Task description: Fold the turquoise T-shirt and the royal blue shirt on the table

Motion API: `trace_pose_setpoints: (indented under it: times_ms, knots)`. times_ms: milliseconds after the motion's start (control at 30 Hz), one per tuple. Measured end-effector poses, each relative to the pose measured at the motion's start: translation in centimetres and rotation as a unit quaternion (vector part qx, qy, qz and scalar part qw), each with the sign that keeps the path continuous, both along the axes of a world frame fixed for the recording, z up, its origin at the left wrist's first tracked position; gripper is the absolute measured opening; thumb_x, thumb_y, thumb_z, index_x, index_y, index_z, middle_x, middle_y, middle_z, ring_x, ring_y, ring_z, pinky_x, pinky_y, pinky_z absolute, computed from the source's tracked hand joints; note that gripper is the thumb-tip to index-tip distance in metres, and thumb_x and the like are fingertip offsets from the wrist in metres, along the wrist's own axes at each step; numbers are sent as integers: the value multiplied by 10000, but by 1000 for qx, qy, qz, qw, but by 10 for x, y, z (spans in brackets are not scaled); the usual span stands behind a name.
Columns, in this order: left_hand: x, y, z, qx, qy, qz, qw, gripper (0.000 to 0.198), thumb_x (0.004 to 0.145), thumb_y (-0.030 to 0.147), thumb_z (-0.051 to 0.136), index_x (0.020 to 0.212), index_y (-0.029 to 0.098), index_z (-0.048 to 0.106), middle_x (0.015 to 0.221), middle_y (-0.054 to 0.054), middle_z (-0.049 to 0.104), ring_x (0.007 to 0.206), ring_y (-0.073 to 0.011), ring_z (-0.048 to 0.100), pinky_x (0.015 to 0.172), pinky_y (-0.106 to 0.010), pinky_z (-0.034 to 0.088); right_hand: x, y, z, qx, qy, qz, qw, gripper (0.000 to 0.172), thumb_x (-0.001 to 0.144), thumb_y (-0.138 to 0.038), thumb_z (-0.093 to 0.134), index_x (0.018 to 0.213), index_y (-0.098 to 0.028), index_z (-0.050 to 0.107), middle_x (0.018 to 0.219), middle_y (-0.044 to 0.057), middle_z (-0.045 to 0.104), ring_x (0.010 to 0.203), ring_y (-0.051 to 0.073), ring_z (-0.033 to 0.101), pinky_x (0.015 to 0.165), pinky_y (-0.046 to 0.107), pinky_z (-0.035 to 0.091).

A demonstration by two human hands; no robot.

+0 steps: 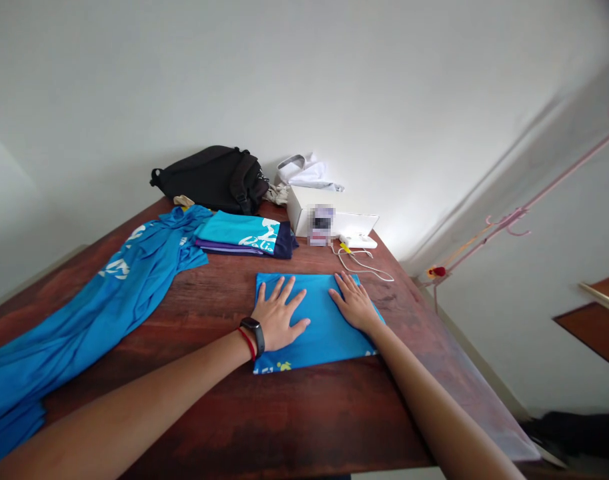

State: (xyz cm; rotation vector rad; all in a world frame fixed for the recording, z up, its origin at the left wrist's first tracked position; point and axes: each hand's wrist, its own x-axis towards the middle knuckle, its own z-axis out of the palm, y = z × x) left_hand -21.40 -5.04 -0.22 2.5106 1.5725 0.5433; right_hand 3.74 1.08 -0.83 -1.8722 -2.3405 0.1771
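Note:
A blue cloth (319,327), folded into a flat rectangle, lies on the dark red-brown wooden table (284,427). Pressed flat on its left part is my left hand (280,315), fingers spread, with a black band and a red string at the wrist. My right hand (357,305) rests on the cloth's upper right part, fingers also spread. Neither hand grips anything. White and yellow print shows along the cloth's near edge. Behind it sits a stack of folded clothes (239,233), turquoise on top with purple and navy below.
A long, loose blue garment (119,287) stretches over the table's left side. At the back are a black bag (209,177), a white box (301,213), a white cloth (307,173) and a white device (359,241) with a cable. A pink rack (544,193) stands right.

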Motion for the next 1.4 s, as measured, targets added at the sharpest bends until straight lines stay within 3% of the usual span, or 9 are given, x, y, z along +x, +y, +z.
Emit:
trace_pose_setpoints:
  times_ms: [300, 667, 933, 1400]
  knots:
    - [-2, 2, -1, -1, 6, 33, 999, 723, 866, 692, 537, 1495, 347, 446, 1647, -84, 245, 1494, -427, 200, 1145, -743, 59, 1, 6, -5, -8, -8, -33, 999, 762, 1007, -642, 249, 1600, -165, 210, 1667, 119, 137, 1538, 303, 92, 1213, 521, 175]
    - [-3, -1, 7, -19, 29, 29, 999, 728, 890, 673, 512, 1521, 326, 413, 1652, -98, 208, 1500, -433, 175, 1124, -772, 96, 9, 9, 3, -27, -1, -58, 998, 777, 995, -655, 272, 1596, -164, 232, 1662, 68, 155, 1534, 306, 125, 1207, 541, 207]
    - [-3, -4, 9, -5, 46, 26, 999, 674, 934, 599, 504, 1535, 321, 382, 1659, -96, 190, 1505, -404, 187, 1135, -750, 130, 6, 3, 6, -17, 4, -62, 998, 724, 1007, -605, 298, 1593, -184, 245, 1660, 29, 171, 1539, 278, 108, 1225, 518, 162]
    - [-3, -2, 3, 8, 32, 25, 999, 663, 939, 581, 523, 1535, 331, 375, 1662, -90, 184, 1500, -406, 203, 1142, -732, 139, 8, 4, 5, -19, -10, -62, 998, 721, 1006, -602, 296, 1590, -181, 261, 1661, 44, 175, 1540, 283, 105, 1217, 517, 187]
